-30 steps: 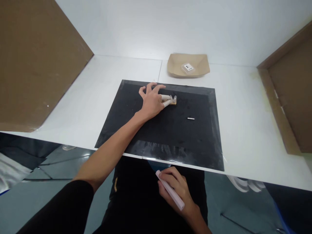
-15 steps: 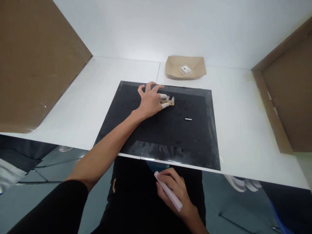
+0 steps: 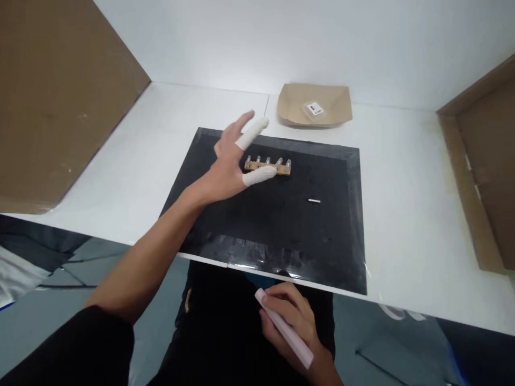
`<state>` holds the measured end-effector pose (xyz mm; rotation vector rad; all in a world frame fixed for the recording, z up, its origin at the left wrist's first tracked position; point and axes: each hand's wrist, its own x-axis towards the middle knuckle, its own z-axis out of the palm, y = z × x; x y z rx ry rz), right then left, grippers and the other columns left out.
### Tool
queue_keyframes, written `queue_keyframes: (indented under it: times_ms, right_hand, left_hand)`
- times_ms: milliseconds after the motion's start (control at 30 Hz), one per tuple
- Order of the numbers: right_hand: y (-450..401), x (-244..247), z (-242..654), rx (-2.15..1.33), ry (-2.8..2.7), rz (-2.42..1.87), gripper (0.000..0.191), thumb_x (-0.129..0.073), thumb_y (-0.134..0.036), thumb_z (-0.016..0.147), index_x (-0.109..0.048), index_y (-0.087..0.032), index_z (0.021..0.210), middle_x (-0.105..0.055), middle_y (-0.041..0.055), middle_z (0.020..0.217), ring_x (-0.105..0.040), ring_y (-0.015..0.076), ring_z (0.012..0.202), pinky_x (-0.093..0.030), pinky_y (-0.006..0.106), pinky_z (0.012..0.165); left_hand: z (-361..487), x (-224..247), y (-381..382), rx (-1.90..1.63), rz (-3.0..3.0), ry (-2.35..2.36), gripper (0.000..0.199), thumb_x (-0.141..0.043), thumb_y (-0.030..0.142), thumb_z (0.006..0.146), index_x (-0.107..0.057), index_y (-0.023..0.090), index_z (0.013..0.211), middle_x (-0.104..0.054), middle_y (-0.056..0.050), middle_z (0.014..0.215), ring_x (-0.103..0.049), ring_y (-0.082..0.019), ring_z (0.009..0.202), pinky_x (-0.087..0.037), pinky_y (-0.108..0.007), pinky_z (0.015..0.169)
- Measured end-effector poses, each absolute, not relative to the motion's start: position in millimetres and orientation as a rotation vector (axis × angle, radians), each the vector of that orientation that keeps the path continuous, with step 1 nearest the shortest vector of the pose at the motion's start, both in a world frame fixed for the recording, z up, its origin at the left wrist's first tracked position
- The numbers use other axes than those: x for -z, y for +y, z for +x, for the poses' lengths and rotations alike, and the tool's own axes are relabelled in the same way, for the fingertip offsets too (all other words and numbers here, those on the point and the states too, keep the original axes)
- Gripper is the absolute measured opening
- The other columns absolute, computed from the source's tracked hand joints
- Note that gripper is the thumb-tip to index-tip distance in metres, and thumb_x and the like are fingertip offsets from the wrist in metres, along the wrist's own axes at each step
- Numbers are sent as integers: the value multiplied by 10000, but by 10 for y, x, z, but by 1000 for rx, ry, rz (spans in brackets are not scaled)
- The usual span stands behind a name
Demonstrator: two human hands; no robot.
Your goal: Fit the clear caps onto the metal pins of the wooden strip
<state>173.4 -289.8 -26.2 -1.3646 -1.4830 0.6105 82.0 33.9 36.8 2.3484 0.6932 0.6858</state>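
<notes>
My left hand (image 3: 229, 166) hovers over the black mat (image 3: 257, 220) with its fingers apart and nothing between them. White finger cots cover its thumb and index finger. Just beyond the thumb lies a narrow wooden strip (image 3: 282, 170) carrying a row of several small clear caps or pegs; the thumb partly hides it. Below the table edge, my right hand (image 3: 295, 321) is closed around a pale pink stick-shaped object (image 3: 287, 331), whose exact kind I cannot make out. A short, thin silvery piece (image 3: 314, 200) rests on the mat, right of the strip.
A brown paper tray (image 3: 341, 110) stands behind the mat and contains a small clear labelled case (image 3: 314, 110). Cardboard panels (image 3: 60, 107) rise at the left, with another cardboard box (image 3: 483, 161) at the right of the white table (image 3: 402, 225).
My left hand has let go of the strip, opened and drawn back to the left, uncovering the row. My right hand still holds the pink stick. The view has shifted slightly.
</notes>
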Motion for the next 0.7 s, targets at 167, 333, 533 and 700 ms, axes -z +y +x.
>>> queue_keyframes:
  times_ms: [167,333,533,700]
  right_hand:
    - [-2634,-87,1951,-573,-1472,-1345,338,-654,-50,899,-676,-227,1186,-669,56,1094,-707,117,799,-590,219,668]
    - [-2326,-311,2243,-466,-1450,-1405,226,-699,-92,905,-717,-234,1079,-553,-29,799,-538,75,570,-464,198,484]
    - [-2291,-229,2298,-546,-1197,-1314,351,-737,-153,948,-721,-301,1266,-768,-30,818,-691,111,602,-570,231,544]
    - [-2388,-273,1988,-421,-1055,-1144,441,-573,-114,1043,-609,-330,1425,-813,9,1127,-782,144,754,-648,287,609]
  left_hand:
    - [660,-462,44,-909,1714,683,908,-207,942,887,-332,429,1626,-222,21,1768,-119,-404,1652,-139,-649,1287]
    - [808,-716,-327,-820,1155,575,995,-37,935,880,-383,343,1600,-404,-37,1692,-256,-384,1624,-289,-656,1256]
    - [913,-878,-656,-760,926,562,950,-85,935,885,-426,373,1571,-476,-10,1640,-308,-406,1602,-381,-680,1198]
    - [827,-929,-959,-722,785,509,1038,28,973,814,-359,431,1610,-419,57,1673,-246,-386,1627,-362,-663,1212]
